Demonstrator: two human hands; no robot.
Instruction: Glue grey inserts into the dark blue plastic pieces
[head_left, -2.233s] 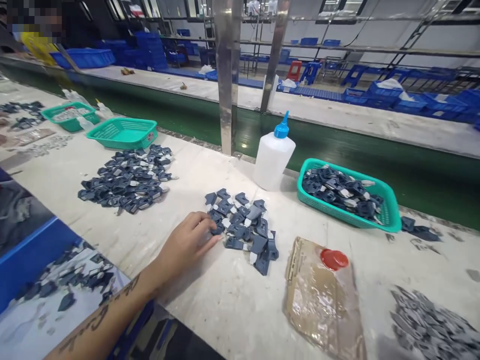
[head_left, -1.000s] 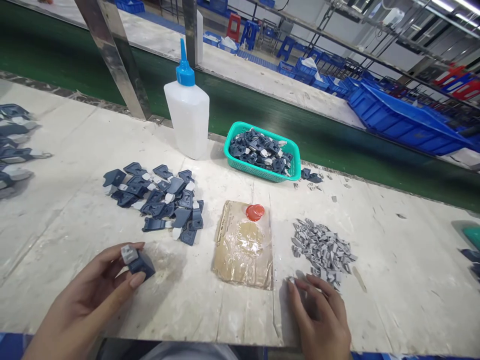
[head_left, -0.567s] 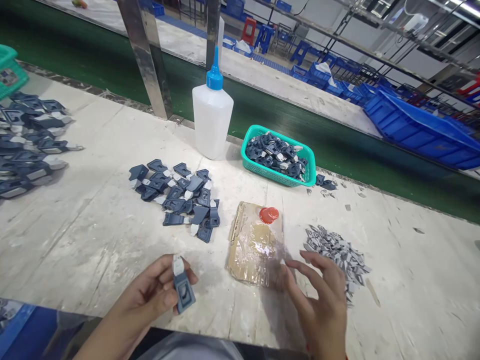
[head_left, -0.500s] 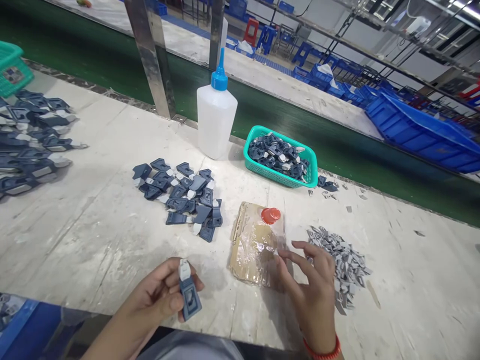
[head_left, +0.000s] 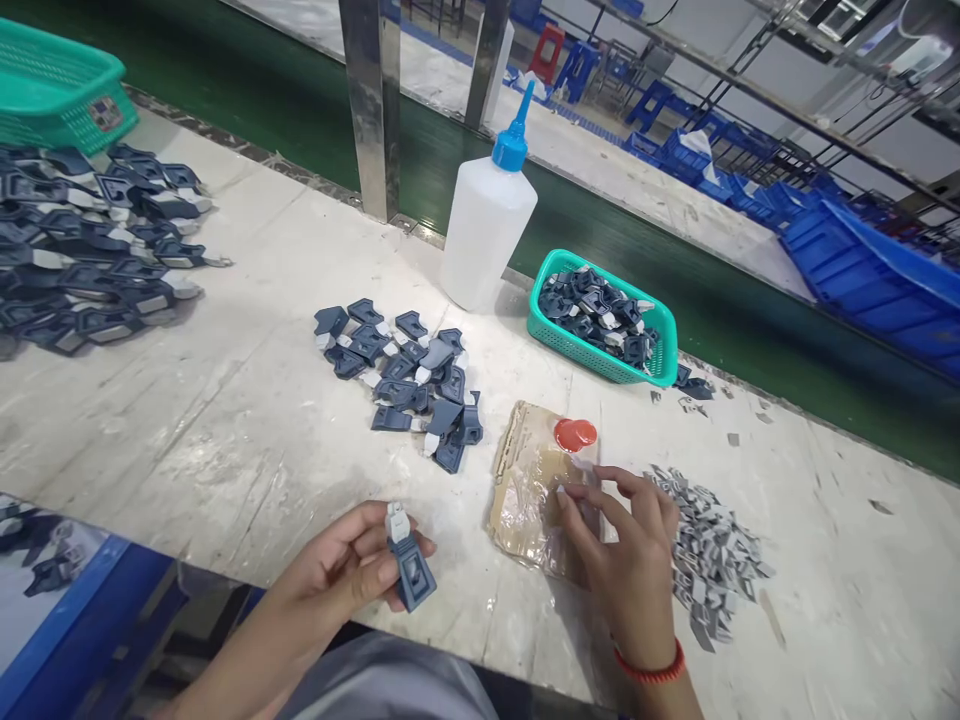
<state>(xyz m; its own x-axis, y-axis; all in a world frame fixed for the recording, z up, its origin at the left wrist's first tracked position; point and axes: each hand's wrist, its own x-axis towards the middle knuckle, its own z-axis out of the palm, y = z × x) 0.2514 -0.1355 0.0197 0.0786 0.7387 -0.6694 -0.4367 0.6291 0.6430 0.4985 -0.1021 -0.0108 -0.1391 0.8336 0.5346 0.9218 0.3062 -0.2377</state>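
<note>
My left hand (head_left: 356, 565) is closed around a dark blue-grey plastic part (head_left: 412, 572) with a pale grey tip, held between thumb and fingers above the table's front edge. Over the plastic-wrapped cardboard pad (head_left: 517, 500), my right hand (head_left: 626, 535) pinches a small pale piece (head_left: 561, 491) between thumb and forefinger; its exact shape is too small to make out. A red cap-like thing (head_left: 576, 434) lies at the pad's far end. Right of that hand spreads a pile of small grey pieces (head_left: 720, 550). More blue-grey parts (head_left: 409, 375) lie in a loose heap beyond my left hand.
A white squeeze bottle (head_left: 487, 230) with a blue nozzle stands at the back. Beside it sits a green basket (head_left: 592, 360) full of blue-grey parts. Far left are a bigger heap (head_left: 90, 250) and another green basket (head_left: 60, 90). A metal post (head_left: 371, 120) rises behind.
The view has swung left, so the things on the table appear further right. My right hand has shifted slightly over the pad, its fingertips closer together. My left hand keeps hold of the blue-grey part.
</note>
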